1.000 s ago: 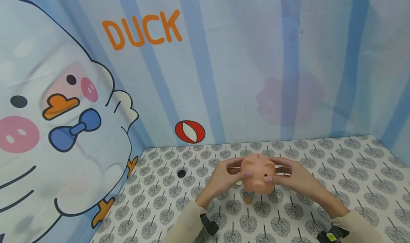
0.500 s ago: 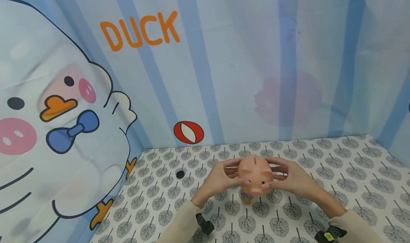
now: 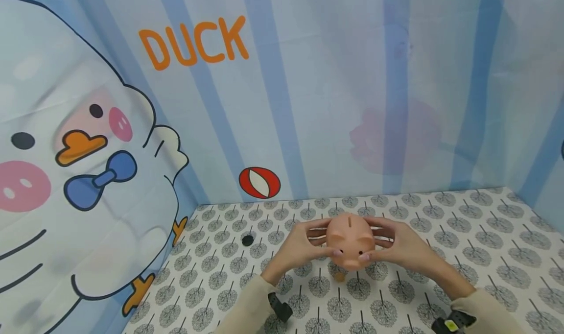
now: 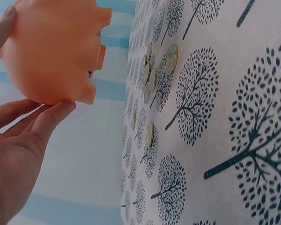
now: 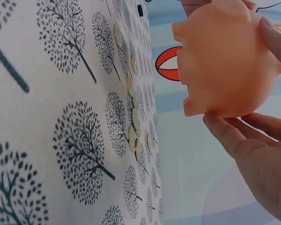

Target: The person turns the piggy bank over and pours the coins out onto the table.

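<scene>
A peach-coloured piggy bank point(image 3: 351, 241) is held up over the table, its snout toward me and the coin slot in its back showing. My left hand point(image 3: 299, 246) grips it from the left side and my right hand point(image 3: 405, 246) from the right, with both thumbs at the face. In the wrist views the feet of the piggy bank point(image 4: 51, 51) stand apart from the cloth. Several coins point(image 5: 135, 124) lie loosely grouped on the table beneath it. One coin point(image 3: 339, 277) shows just in front of the snout; the piggy bank hides the others from the head view.
A small black round disc, perhaps a plug point(image 3: 247, 240), lies to the left on the tree-patterned tablecloth point(image 3: 220, 295). Behind the table hangs a striped blue curtain point(image 3: 326, 104), and a printed duck point(image 3: 105, 187) covers the left side.
Held in both hands, the piggy bank has tipped forward slightly, so its slot and both eyes show more. A pale coin beside it has gone out of sight. The last half second brings little difference.
</scene>
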### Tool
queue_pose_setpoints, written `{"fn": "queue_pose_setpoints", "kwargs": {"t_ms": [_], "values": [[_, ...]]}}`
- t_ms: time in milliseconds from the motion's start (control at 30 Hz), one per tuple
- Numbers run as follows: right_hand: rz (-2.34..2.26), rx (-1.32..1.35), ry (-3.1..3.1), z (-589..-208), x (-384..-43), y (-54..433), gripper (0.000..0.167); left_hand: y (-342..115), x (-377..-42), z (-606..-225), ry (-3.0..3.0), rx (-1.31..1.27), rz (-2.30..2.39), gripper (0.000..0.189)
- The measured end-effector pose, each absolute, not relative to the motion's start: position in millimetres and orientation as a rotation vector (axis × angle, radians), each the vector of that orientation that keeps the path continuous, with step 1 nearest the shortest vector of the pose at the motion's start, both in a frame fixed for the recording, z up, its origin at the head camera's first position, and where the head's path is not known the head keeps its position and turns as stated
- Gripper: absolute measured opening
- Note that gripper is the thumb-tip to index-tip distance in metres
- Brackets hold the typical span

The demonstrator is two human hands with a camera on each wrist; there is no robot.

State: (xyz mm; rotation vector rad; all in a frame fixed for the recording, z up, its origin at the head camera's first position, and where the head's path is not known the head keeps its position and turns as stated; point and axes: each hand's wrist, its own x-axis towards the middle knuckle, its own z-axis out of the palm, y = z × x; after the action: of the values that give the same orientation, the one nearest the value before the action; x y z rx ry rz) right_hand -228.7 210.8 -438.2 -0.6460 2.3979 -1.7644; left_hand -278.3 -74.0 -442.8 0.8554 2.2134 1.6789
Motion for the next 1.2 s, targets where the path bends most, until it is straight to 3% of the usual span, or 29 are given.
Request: {"fn": "queue_pose_setpoints", "kwargs": {"t_ms": [1200], "values": [[-1.76,-0.627,2.448,-437,-246,117,0.097,-165,-288,-436,2.172,0.841,1.598,0.083]]}}
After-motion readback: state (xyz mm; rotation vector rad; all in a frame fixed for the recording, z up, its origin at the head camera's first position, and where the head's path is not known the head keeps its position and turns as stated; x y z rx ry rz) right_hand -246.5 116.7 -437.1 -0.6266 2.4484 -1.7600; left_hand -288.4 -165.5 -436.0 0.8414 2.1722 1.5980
